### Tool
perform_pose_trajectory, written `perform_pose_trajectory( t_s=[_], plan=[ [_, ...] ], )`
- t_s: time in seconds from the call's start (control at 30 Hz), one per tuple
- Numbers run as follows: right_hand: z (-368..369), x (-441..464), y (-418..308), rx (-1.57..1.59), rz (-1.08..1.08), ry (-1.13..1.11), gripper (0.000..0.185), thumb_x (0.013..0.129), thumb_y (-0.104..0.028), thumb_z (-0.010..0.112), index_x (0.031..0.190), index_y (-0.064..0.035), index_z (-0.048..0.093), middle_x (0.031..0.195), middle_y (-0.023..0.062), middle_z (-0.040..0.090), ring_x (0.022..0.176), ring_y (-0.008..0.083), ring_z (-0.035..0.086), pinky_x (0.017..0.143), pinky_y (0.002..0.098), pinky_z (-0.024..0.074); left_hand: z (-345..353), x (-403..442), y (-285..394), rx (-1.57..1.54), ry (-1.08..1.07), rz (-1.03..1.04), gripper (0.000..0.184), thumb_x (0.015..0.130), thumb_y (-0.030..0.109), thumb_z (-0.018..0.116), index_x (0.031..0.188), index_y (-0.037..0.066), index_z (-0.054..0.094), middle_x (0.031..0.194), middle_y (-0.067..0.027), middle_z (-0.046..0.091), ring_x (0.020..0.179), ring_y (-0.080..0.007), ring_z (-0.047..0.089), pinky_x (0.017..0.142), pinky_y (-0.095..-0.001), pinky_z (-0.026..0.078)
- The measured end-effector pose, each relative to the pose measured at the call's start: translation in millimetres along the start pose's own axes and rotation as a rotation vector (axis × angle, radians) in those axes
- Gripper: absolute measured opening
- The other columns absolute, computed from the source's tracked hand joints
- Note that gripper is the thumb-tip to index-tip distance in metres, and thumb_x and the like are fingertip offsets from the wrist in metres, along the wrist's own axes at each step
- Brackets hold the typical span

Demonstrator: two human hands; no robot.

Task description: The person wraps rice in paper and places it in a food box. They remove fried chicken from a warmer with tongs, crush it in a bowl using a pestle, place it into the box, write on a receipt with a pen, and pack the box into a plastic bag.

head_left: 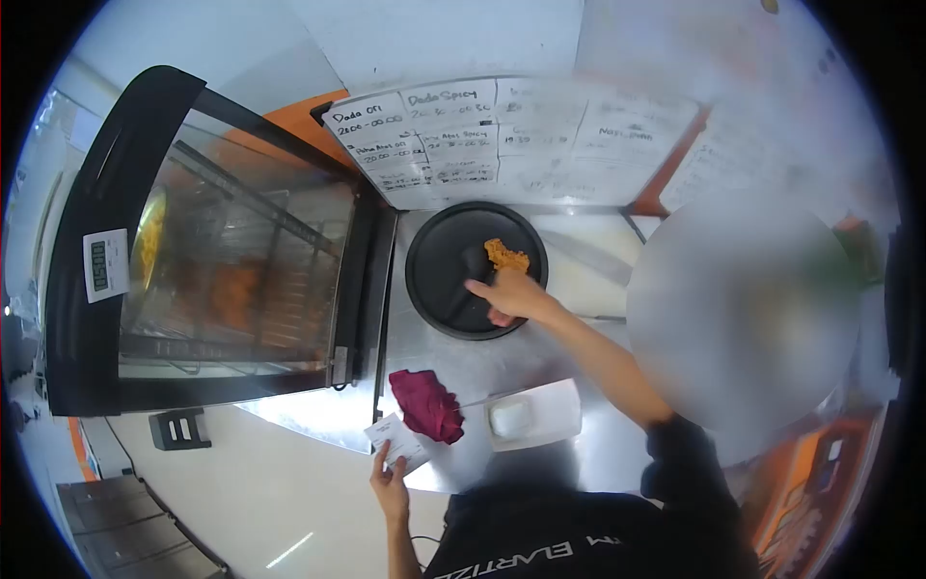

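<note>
My right hand (505, 294) is over the right part of a round black pan (439, 280), fingers partly spread, with a dark object beneath or beside them that I cannot make out. A piece of fried chicken (505, 255) lies in the pan just beyond this hand. At the lower left, my left hand (389, 475) holds a small white paper slip (397, 439) between its fingers. Close to the slip is a crumpled dark red cloth (426, 405) on the metal counter (473, 372).
A glass-fronted warming cabinet (231, 261) stands at the left. A white tray (555, 415) with a white item lies near my body. Behind the pan are a cutting board (598, 253) and a handwritten whiteboard (540, 145). A large blurred round shape (743, 318) fills the right.
</note>
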State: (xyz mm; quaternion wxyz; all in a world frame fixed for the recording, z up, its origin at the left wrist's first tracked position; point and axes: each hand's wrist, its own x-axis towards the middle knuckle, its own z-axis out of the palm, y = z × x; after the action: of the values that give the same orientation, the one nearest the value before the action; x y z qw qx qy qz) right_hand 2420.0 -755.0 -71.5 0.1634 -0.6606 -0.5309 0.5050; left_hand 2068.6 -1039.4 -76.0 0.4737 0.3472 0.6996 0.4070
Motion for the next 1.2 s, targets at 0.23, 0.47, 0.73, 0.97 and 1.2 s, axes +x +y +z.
perform_pose_trajectory(
  t_s=[0.23,0.47,0.73,0.97,1.2],
  plan=[
    [75.5,57.7,-6.0,0.206,0.301,0.236,0.067,0.099,-0.053,0.063,0.096,0.0138,0.069,0.081,0.0223,0.077,0.070,0.0275,0.079,0.062,0.0340,0.0670,-21.0,17.9,-25.1,-0.124,-0.020,0.032,0.048,0.100,-0.004,0.063,0.147,-0.006,0.056,0.138,-0.0184,0.063,0.120,-0.0230,0.064,0.105,-0.0362,0.051],
    [31.1,-2.9,-45.9,0.773,0.110,0.041,0.028,0.082,-0.006,0.082,0.097,0.0112,0.066,0.082,0.0130,0.069,0.070,0.0212,0.071,0.062,0.0332,0.0641,-60.6,34.4,-32.4,-0.311,-0.033,-0.011,0.046,0.102,-0.001,0.064,0.147,-0.005,0.056,0.129,-0.0179,0.068,0.113,-0.0220,0.067,0.103,-0.0368,0.053],
    [-18.2,-43.7,-17.4,-0.529,-0.550,0.799,0.055,0.108,-0.031,0.054,0.156,-0.0060,0.042,0.126,0.0305,0.066,0.091,0.0463,0.071,0.085,0.0543,0.0569,-90.3,67.0,-36.5,-0.223,0.032,-0.011,0.044,0.104,0.001,0.060,0.147,-0.004,0.056,0.133,-0.0185,0.066,0.118,-0.0221,0.065,0.105,-0.0364,0.051],
    [-21.7,-34.2,-20.9,-0.552,-0.306,0.504,0.048,0.105,-0.027,0.057,0.149,-0.0107,0.052,0.092,0.0270,0.070,0.086,0.0458,0.070,0.077,0.0531,0.0571,-73.7,80.2,1.3,-0.236,-0.103,-0.027,0.044,0.103,0.001,0.061,0.147,-0.003,0.057,0.135,-0.0179,0.065,0.119,-0.0211,0.064,0.106,-0.0348,0.049],
    [-5.4,1.0,22.3,-0.754,-0.214,0.438,0.048,0.099,-0.027,0.065,0.143,-0.0092,0.058,0.093,0.0265,0.071,0.090,0.0479,0.069,0.082,0.0560,0.0552,-59.0,82.7,-15.1,-0.315,-0.086,-0.037,0.041,0.103,0.004,0.063,0.143,-0.004,0.061,0.138,-0.0173,0.064,0.121,-0.0215,0.063,0.106,-0.0341,0.048]
  ],
)
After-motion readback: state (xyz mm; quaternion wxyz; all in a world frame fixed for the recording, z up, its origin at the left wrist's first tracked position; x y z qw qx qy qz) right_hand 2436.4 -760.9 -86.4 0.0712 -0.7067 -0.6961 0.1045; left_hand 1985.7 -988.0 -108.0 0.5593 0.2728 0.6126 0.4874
